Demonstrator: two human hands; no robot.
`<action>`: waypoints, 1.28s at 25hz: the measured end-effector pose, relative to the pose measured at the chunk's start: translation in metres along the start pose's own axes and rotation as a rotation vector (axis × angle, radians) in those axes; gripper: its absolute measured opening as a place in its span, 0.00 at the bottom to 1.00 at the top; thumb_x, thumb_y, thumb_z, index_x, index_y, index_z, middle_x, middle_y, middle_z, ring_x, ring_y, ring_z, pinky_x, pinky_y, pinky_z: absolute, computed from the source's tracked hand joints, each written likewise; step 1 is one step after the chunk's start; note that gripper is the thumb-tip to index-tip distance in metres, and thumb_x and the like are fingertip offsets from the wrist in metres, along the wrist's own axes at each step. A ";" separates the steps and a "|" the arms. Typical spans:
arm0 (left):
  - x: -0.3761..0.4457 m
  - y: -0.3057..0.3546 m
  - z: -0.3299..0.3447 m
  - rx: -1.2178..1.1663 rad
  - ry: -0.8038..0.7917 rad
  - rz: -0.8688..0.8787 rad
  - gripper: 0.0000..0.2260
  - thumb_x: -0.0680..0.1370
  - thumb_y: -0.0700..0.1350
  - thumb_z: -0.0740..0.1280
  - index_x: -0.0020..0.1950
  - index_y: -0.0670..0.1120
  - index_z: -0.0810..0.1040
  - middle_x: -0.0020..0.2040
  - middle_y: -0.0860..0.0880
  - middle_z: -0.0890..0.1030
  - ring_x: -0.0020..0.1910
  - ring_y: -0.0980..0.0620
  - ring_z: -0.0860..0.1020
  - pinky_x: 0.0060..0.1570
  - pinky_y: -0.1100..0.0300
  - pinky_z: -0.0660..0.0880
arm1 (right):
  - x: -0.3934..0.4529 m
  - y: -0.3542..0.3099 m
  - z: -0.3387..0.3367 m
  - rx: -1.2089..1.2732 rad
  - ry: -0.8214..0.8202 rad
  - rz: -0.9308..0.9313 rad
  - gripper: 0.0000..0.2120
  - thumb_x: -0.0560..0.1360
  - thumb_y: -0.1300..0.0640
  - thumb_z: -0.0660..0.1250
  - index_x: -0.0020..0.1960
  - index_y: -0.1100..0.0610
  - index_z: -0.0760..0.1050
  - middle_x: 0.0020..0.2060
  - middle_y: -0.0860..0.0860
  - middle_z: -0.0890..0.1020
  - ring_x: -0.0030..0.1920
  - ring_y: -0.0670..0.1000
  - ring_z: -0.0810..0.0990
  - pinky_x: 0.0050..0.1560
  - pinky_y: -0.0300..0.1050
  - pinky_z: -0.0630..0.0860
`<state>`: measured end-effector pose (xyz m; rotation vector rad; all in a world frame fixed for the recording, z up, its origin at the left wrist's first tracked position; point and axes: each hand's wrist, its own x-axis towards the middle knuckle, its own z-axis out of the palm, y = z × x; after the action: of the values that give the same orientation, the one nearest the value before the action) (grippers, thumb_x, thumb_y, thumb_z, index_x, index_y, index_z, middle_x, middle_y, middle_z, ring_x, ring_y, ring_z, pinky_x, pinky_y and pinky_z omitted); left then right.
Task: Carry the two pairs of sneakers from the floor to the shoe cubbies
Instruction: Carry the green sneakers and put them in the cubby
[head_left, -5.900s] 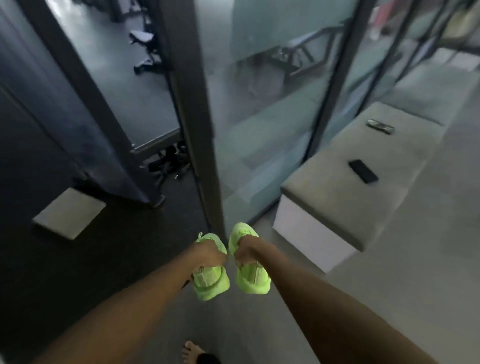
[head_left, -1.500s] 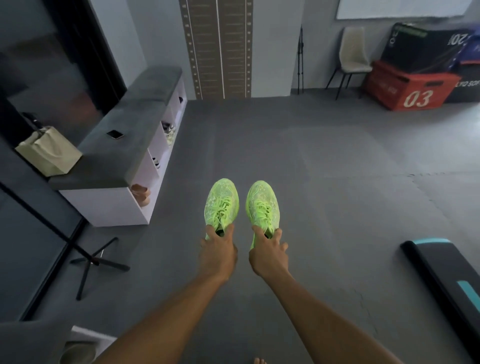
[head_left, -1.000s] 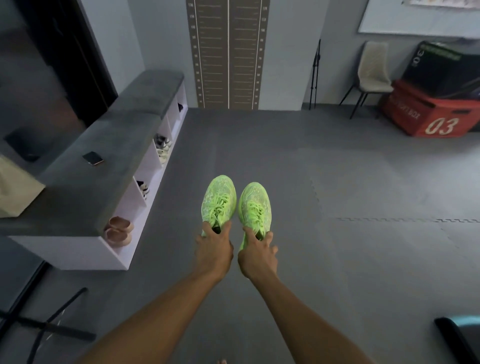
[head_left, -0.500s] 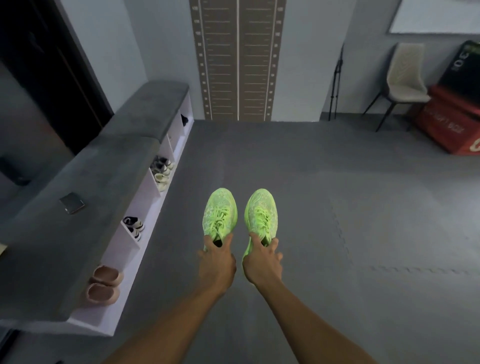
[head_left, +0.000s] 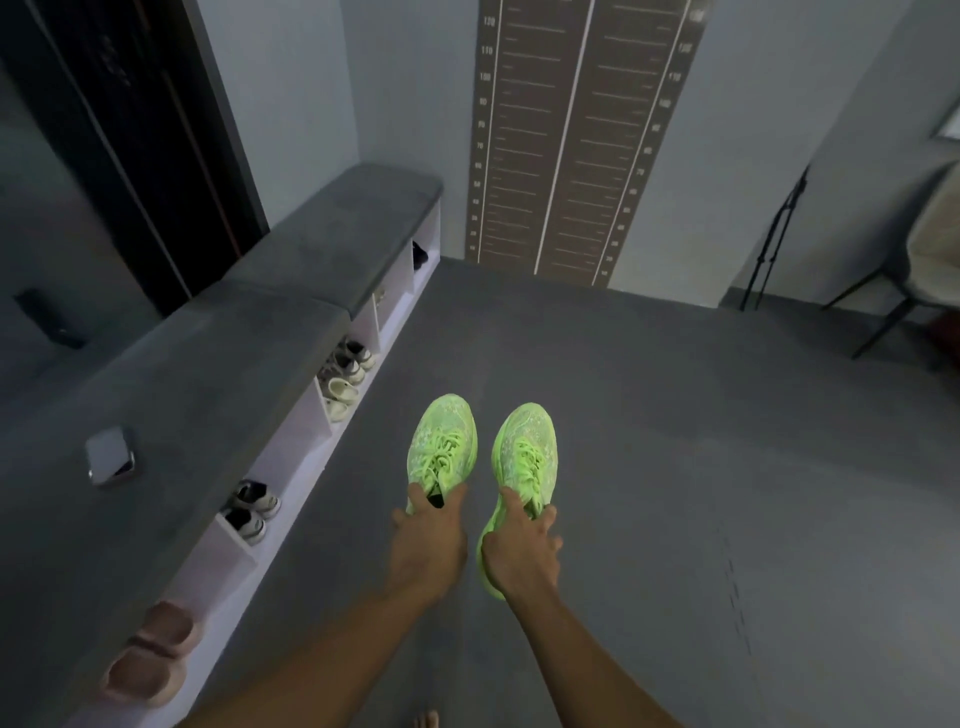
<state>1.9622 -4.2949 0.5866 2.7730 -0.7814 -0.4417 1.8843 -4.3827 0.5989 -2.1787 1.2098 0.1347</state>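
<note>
From the head camera, both arms reach forward over the grey floor (head_left: 675, 467). The left hand (head_left: 428, 545) grips the heel end of the left neon-green sneaker (head_left: 444, 447), thumb and fingers closed around its collar. The right hand (head_left: 522, 556) clasps the right neon-green sneaker (head_left: 524, 452) the same way. Both shoes are held in the air, toes pointing away, side by side but apart.

Along the left runs a long bench (head_left: 218, 374) with a grey padded top and white shoe cubbies (head_left: 291, 467) underneath, opening toward the floor. A phone (head_left: 110, 457) lies on the bench top. The cubbies hold pink slippers (head_left: 150, 654) nearest the camera, then black-and-white sneakers (head_left: 252, 506), then pale shoes (head_left: 345, 374) farther along. On the far wall hangs a tall measuring chart (head_left: 576, 140); a chair (head_left: 930, 260) stands at the right edge. A bare toe (head_left: 426, 719) shows at the bottom.
</note>
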 end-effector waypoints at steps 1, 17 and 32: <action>0.023 0.002 -0.008 0.017 -0.011 0.004 0.26 0.81 0.46 0.59 0.77 0.62 0.58 0.69 0.41 0.60 0.57 0.36 0.70 0.50 0.48 0.74 | 0.020 -0.011 -0.005 0.003 -0.010 0.002 0.31 0.80 0.56 0.59 0.79 0.39 0.54 0.79 0.63 0.50 0.72 0.70 0.61 0.62 0.61 0.71; 0.388 0.025 -0.079 -0.139 -0.034 -0.402 0.28 0.80 0.46 0.64 0.78 0.59 0.57 0.71 0.39 0.59 0.63 0.33 0.68 0.56 0.46 0.73 | 0.407 -0.211 -0.064 -0.314 -0.214 -0.295 0.30 0.80 0.53 0.60 0.78 0.37 0.57 0.79 0.61 0.51 0.70 0.66 0.64 0.62 0.59 0.73; 0.506 -0.142 -0.062 -0.546 -0.308 -0.899 0.28 0.78 0.52 0.64 0.78 0.56 0.63 0.77 0.41 0.64 0.74 0.39 0.65 0.68 0.50 0.70 | 0.553 -0.388 0.107 -1.112 -0.808 -0.606 0.44 0.57 0.49 0.67 0.74 0.46 0.67 0.74 0.54 0.69 0.73 0.63 0.67 0.67 0.59 0.72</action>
<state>2.4617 -4.4403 0.4890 2.3811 0.5445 -1.0532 2.5312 -4.5785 0.4912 -2.7490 -0.1084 1.5312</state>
